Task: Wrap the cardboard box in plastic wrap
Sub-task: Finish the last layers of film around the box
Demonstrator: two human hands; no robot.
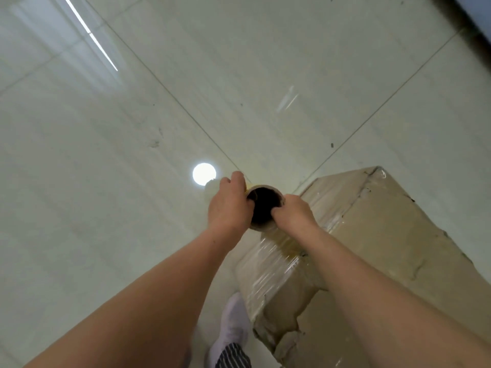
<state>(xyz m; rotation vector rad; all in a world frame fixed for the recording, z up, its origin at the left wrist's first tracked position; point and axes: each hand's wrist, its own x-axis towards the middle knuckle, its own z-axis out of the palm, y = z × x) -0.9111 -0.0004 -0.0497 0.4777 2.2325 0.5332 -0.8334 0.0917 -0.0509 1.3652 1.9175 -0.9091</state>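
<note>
Mid-wrap. Grip: left hand [229, 205], right hand [293, 211], fingers hooked on roll [261, 227] rim. Film [268, 261] below grip, clinging to box [385, 229]. Next, likely: circle box, film taut.

Both hands [229, 205] [293, 212] grip the wrap roll [263, 207] beside the cardboard box [372, 235].

Glossy pale tile floor [111, 181], dark grout lines, round lamp reflection [204, 174], strip-light glare [90, 33].

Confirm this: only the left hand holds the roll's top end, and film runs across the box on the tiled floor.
No: the head view shows both the left hand and the right hand holding the roll by its top end. Film runs across the box on the tiled floor.
</note>
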